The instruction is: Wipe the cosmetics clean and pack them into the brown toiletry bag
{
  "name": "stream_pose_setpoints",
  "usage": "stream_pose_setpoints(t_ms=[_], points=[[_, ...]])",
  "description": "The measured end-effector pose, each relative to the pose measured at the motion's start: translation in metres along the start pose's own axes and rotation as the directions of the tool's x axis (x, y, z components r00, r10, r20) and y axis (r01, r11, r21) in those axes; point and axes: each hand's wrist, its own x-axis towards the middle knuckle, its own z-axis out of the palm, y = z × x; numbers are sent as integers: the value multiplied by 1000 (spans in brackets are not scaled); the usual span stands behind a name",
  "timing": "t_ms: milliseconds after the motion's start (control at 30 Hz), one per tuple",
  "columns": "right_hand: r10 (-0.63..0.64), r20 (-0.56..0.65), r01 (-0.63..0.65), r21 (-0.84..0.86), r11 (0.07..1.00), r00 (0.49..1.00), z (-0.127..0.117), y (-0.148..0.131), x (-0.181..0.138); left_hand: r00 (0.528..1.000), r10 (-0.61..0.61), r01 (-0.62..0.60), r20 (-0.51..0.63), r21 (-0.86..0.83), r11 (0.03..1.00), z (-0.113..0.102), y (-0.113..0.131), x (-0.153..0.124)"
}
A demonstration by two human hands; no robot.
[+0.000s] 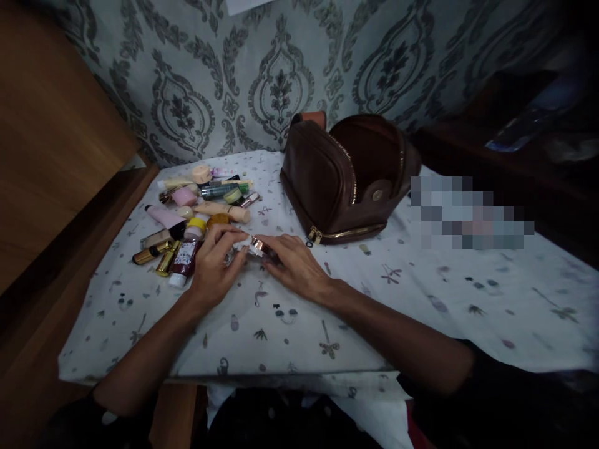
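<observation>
Above the printed cloth, my left hand pinches a small cosmetic container with a pale body and a shiny metallic band. My right hand closes on its other end, thumb and fingers around it. Fingers partly hide the container, so its exact kind is unclear. Just left of my left hand lies a dark red bottle with a white cap. A yellow-lidded jar and an amber round item sit behind that hand. Beyond my right hand stands a brown toiletry bag, its zipped top gaping.
Several tubes, bottles and jars crowd the table's left side, among them a peach tube and a lilac tube. A wooden panel borders the left. Patterned wall covering rises behind. A blurred-out patch hides something at right.
</observation>
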Motion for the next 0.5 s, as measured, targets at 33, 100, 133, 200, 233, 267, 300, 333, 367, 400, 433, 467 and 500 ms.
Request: stream_pose_setpoints(t_ms=[33,100,133,200,233,267,300,333,367,400,433,467,500], points=[[-10,-15,10,-3,1000,1000,0,1,0,1000,-7,7,-6,2,1000,0,-1,0],[-40,-51,39,-14,999,998,-3,2,1,1000,-14,14,-12,3,1000,0,-1,0],[-57,-73,55,-21,998,996,-5,2,1,1000,-15,15,-9,-1,1000,0,-1,0],[-93,-117,89,-39,995,989,-8,2,2,1000,-12,12,3,-17,1000,0,0,0],[-111,-135,106,-46,993,985,-9,2,3,1000,-9,9,9,-24,1000,0,1,0],[-124,-146,118,-51,992,982,-10,2,3,1000,-4,4,16,-28,1000,0,1,-1],[-131,-152,124,-54,991,980,-10,2,3,1000,6,-5,20,-27,1000,1,2,-1],[-131,-153,124,-53,991,979,-9,2,3,1000,20,-19,23,-21,1000,1,3,-2],[-128,-150,122,-51,991,980,-9,2,2,999,39,-39,24,-11,999,2,4,-3],[-123,-144,118,-46,992,982,-8,2,2,998,61,-62,24,1,998,3,5,-4],[-119,-139,114,-40,993,983,-7,2,2,996,86,-87,26,11,996,4,5,-5],[-115,-133,112,-31,993,984,-6,2,2,994,110,-110,29,17,994,5,6,-5],[-113,-127,112,-18,994,985,-6,3,2,991,127,-128,34,19,992,5,6,-6]])
